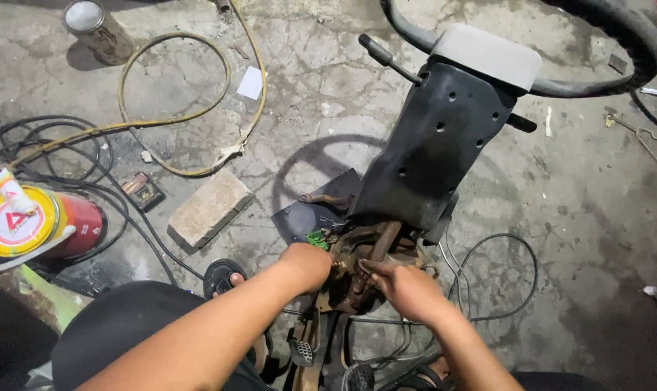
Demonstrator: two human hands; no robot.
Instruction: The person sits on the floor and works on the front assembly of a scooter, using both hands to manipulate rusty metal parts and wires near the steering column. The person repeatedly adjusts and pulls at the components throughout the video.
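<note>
Hands at the rusty pedal bracket beneath a steering column on the concrete floor

Left hand is closed with its grip pressed around the rusty bracket at the foot of the black steering column, which lies on the cracked floor with its steering wheel toward the top edge; right hand has its fingers pinched on the same rusty metal just beside it. Loose wires loop around the bracket and a pedal sits below. As I judge it, a slip on the corroded edges could cut a finger, and tugging could snag the wires or tip the column. A brick and a red-and-yellow tin lie well to the left
</note>
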